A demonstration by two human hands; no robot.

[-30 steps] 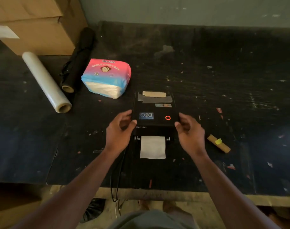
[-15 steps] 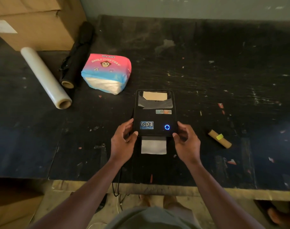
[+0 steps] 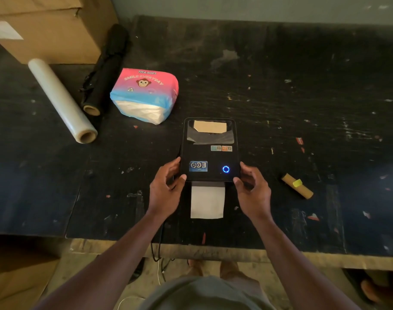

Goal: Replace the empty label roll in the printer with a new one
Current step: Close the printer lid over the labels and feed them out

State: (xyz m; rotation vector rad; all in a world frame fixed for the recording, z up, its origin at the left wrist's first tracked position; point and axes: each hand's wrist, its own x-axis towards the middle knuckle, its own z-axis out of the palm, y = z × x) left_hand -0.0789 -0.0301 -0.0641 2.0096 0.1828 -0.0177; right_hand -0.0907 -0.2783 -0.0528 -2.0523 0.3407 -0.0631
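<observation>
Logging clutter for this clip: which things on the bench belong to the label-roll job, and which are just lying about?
Job:
printer, lid shut
left hand and right hand at its front corners
white label strip out of the slot
bare cardboard core

Lying about:
tissue pack
clear film roll
black roll
cardboard box

The printer (image 3: 210,151) is boxed in on both near corners by the left hand (image 3: 166,191) and right hand (image 3: 251,193), and its front is blocked by the fed-out label strip (image 3: 207,201). Off its far-left corner a tissue pack (image 3: 146,95) is parked, with two film rolls (image 3: 63,99) beyond. To the right, only a cardboard core (image 3: 297,185) is found; bare tabletop (image 3: 303,86) is left behind it.
</observation>
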